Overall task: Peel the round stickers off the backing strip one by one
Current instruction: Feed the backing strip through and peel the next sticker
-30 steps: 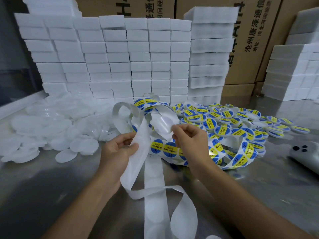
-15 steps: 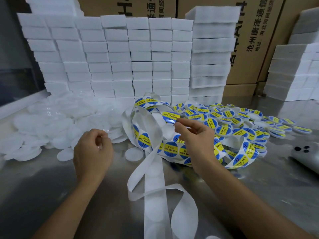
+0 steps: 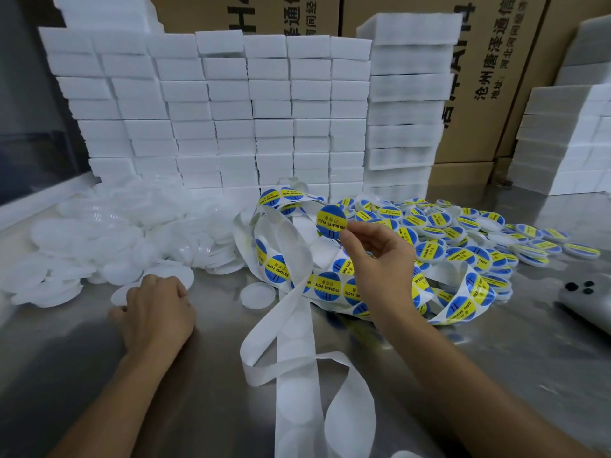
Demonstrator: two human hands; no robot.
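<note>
One blue-and-yellow soldering-paste sticker (image 3: 331,221) is pinched in the right hand's fingers (image 3: 347,235), lifted clear above the backing strip (image 3: 294,328), where many remain unpeeled; the left hand (image 3: 155,309) is curled over a white disc.

Left hand (image 3: 155,312), palm down, fingers curled loosely under, knuckles toward the camera, forearm entering from the lower left. Right hand (image 3: 380,259) raised, thumb and forefinger pinched together at upper left, remaining fingers bent; forearm extends from lower right.
</note>
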